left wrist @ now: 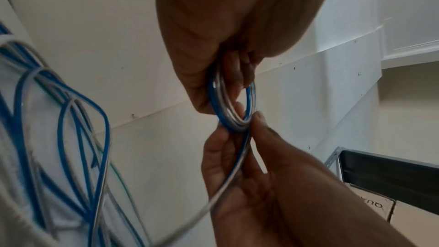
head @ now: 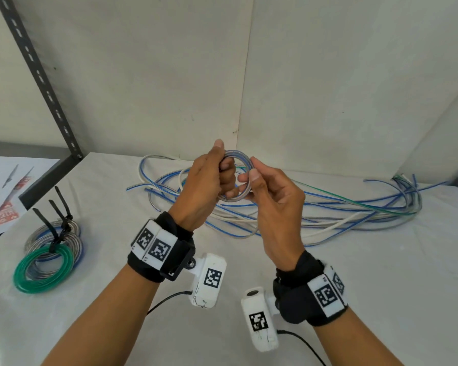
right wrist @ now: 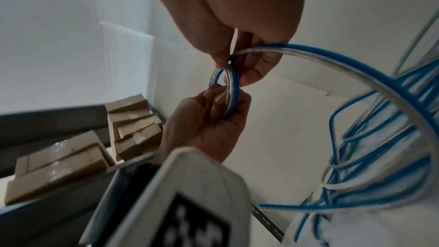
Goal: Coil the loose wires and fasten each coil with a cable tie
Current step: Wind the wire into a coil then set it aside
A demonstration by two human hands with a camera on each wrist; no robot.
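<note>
A small coil of blue-and-clear wire [head: 238,154] is held up above the table between both hands. My left hand [head: 224,165] grips its left side, fingers curled through the ring and thumb on top. My right hand [head: 249,178] pinches the coil's right side between thumb and forefinger. In the left wrist view the coil [left wrist: 225,115] hangs from my left fingers, and its free tail [left wrist: 225,185] passes through the right hand. In the right wrist view the coil [right wrist: 231,89] sits between both hands, and the tail [right wrist: 356,74] arcs down to the loose wires [head: 328,210].
Finished coils [head: 56,239], one of them green [head: 35,273], lie at the left, fastened with black cable ties [head: 58,207]. A white cloth [head: 381,286] covers the table. A black metal upright [head: 37,75] and printed sheets [head: 6,196] stand further left. Cardboard boxes [right wrist: 71,157] sit on a shelf.
</note>
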